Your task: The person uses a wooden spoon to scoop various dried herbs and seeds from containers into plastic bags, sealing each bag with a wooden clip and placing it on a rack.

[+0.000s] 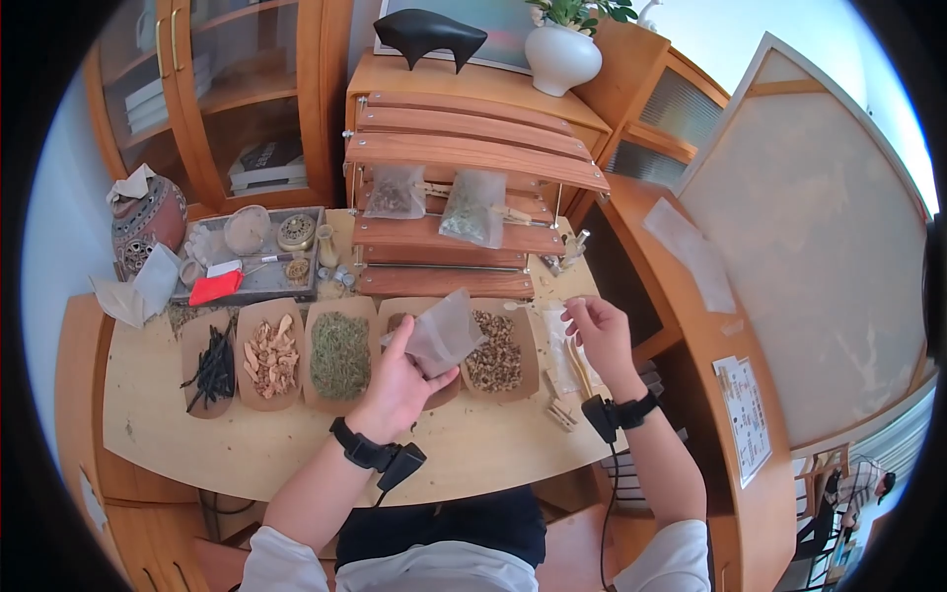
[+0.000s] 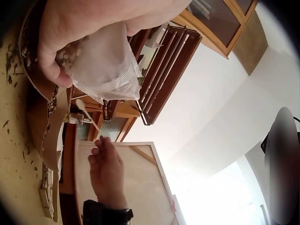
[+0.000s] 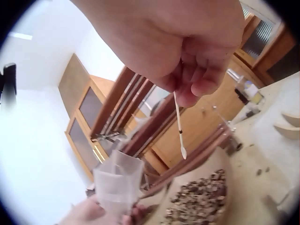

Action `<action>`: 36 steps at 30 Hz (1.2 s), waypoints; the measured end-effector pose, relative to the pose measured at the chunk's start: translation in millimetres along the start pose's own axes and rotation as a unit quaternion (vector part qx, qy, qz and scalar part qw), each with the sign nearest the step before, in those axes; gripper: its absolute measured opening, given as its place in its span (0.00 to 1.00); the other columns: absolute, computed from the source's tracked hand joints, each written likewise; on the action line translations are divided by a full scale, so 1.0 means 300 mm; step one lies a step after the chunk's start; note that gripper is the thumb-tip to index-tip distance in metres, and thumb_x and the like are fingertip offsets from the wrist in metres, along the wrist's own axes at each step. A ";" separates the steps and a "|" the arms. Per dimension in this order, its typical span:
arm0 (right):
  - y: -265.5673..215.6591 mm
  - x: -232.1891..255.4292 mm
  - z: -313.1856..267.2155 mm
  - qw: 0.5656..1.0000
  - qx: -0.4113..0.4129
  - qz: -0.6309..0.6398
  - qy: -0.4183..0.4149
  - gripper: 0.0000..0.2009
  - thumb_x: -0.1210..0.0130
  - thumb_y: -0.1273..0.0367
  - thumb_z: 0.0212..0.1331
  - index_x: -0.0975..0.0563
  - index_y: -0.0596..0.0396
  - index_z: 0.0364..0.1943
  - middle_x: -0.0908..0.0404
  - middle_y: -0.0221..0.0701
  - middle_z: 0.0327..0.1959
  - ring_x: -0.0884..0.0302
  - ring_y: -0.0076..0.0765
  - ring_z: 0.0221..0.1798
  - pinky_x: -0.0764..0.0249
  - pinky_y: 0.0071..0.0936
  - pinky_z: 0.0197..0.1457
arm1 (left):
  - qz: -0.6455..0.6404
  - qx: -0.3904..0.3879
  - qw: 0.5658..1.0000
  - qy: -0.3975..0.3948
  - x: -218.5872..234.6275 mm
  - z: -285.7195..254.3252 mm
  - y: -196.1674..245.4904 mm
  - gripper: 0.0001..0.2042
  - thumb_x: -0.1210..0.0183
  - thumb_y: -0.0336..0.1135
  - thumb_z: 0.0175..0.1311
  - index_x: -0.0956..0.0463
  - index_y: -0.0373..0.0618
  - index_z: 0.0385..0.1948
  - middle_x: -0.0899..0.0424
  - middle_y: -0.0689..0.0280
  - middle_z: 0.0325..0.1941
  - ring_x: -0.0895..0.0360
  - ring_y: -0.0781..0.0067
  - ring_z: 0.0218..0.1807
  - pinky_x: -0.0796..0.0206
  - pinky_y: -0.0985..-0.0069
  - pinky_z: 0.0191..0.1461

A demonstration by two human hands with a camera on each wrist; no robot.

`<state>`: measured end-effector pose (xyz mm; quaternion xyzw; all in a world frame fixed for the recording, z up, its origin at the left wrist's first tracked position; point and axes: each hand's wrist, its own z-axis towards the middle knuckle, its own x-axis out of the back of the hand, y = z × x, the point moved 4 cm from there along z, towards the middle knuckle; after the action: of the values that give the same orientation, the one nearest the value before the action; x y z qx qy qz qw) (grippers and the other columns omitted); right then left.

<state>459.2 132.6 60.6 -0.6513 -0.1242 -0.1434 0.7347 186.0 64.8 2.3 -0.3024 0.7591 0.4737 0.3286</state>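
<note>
— While your left hand (image 1: pixel 404 395) grips the translucent bag (image 1: pixel 444 333) between thumb and fingers, what does your right hand (image 1: pixel 599 335) have?
— Your right fingertips are together, pinching the slender handle of a small spoon (image 3: pixel 181 132). Its bowl hangs downward, apart from the bag.
— And where exactly is your bag?
— In front of you, above the row of paper trays, tilted in your left hand and partly covering the tray beneath. Whether anything is inside it, I cannot tell.
— What lies around your hands?
— Wooden pegs (image 1: pixel 560 414) lie on the table, below your right hand in the head view. Of the trays, the rightmost holds chopped brown pieces (image 1: pixel 493 355); to the left you have dried green herb (image 1: pixel 340 355), pale slices (image 1: pixel 271 355) and black strips (image 1: pixel 210 373).
— And beyond those?
— Past the trays you face a slatted wooden rack (image 1: pixel 444 284) bearing two filled bags (image 1: pixel 473 207). Farther back, a black sculpture (image 1: pixel 429 35) and a white vase (image 1: pixel 563 59) stand on the cabinet top.
</note>
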 end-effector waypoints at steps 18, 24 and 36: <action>0.102 -0.003 -0.050 0.996 0.005 -0.070 -0.046 0.10 0.47 0.70 0.70 0.20 0.65 0.41 0.18 0.29 0.29 0.24 0.19 0.29 0.28 0.19 0.33 | 0.000 0.003 1.000 -0.008 0.003 0.002 0.003 0.27 0.49 0.57 0.71 0.38 0.52 0.64 0.35 0.64 0.65 0.34 0.65 0.64 0.35 0.59 0.63; 0.142 -0.049 -0.066 0.990 -0.118 0.023 -0.081 0.10 0.47 0.69 0.69 0.20 0.63 0.37 0.20 0.27 0.26 0.26 0.18 0.26 0.31 0.17 0.28 | 0.003 0.006 1.000 -0.002 0.001 0.000 0.006 0.27 0.49 0.57 0.71 0.38 0.52 0.64 0.34 0.64 0.65 0.33 0.66 0.64 0.35 0.59 0.63; 0.224 -0.087 -0.070 0.939 -0.273 0.182 -0.105 0.10 0.47 0.68 0.69 0.23 0.58 0.32 0.23 0.26 0.26 0.29 0.20 0.24 0.34 0.19 0.26 | 0.001 0.004 1.000 0.004 0.010 0.007 0.003 0.27 0.49 0.57 0.71 0.37 0.52 0.64 0.34 0.64 0.65 0.34 0.65 0.64 0.36 0.59 0.63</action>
<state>459.9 120.4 -13.5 -0.8495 -0.0359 0.0339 0.5253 183.9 66.7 -0.2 -0.3022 0.7629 0.4696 0.3259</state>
